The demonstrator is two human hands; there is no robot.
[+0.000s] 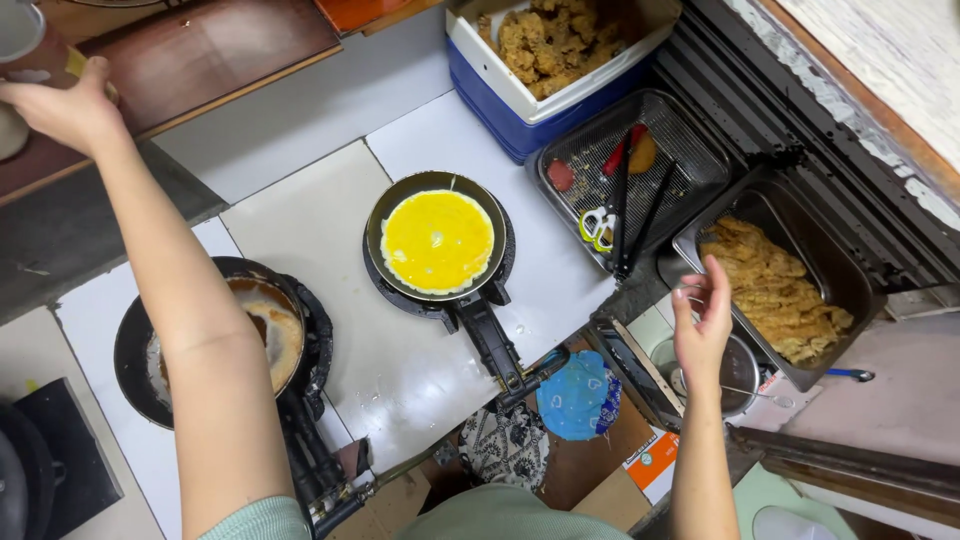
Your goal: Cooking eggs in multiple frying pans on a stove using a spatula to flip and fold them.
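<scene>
A black frying pan [385,205] with a round yellow egg layer [437,240] sits on a burner at the middle of the white counter [300,225]. My left hand [62,108] reaches far up-left and grips a pale container [17,45] at the frame's corner, only partly visible. My right hand [703,322] hovers at the right with fingers loosely spread, holding nothing, above a small metal bowl [742,372] and beside a deep tray of fried pieces [775,290]. A second dark pan [218,330] with brownish residue lies under my left forearm.
A blue-and-white bin of fried chicken [555,45] stands at the back. A mesh tray [665,145] holds tongs, scissors and two small items. A blue cloth [578,397] lies near the pan handle. A dark wooden shelf [200,55] runs along the upper left.
</scene>
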